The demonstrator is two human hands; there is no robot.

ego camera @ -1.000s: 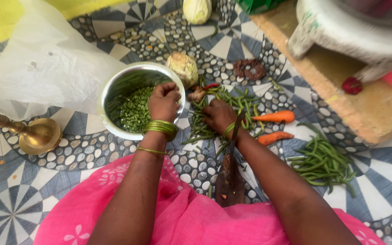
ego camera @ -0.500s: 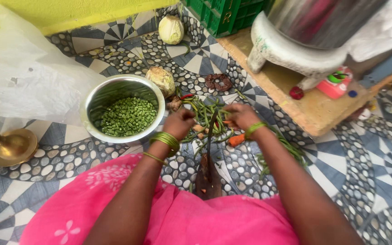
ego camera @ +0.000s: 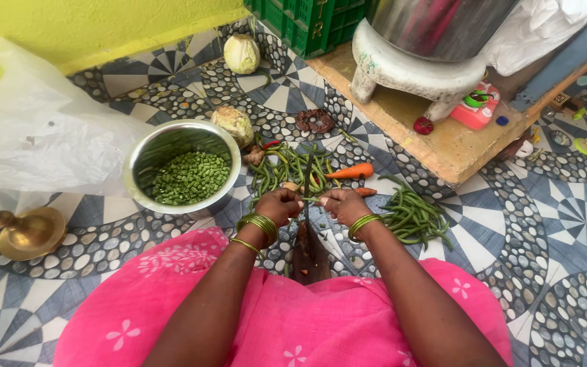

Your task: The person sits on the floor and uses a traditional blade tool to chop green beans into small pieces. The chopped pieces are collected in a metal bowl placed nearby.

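Green beans being cut: both hands hold a small bunch of beans (ego camera: 310, 199) across the upright blade of a floor cutter (ego camera: 306, 204), right in front of the person's lap, mid-floor. Left hand (ego camera: 278, 206) fingers pinched shut on one end of the bunch, right hand (ego camera: 343, 204) fingers pinched on the other end; blade sits between them.

Progress, judged from what lies where:
- Done: steel bowl (ego camera: 182, 170), just left of the hands, roughly a third to half full of short chopped green pieces.
- Left: loose pile of whole beans (ego camera: 287, 166) just beyond the hands, touching the cutter area; second pile of beans (ego camera: 412, 217) right of the right hand. Together they look about as much as what's in the bowl, maybe more, so call it around halfway on beans.
- Untouched: two carrots (ego camera: 351, 172) beyond the right hand, whole. Two cabbage-like heads, one (ego camera: 233, 125) against the bowl's far rim, one (ego camera: 242, 54) farther toward the wall; both whole.

Periphery: clear plastic bag (ego camera: 42, 143) at floor's left side, brass vessel (ego camera: 25, 231) near left edge, stone grinder (ego camera: 416, 64) on a wooden board far right, green crate (ego camera: 307, 24) by the wall.
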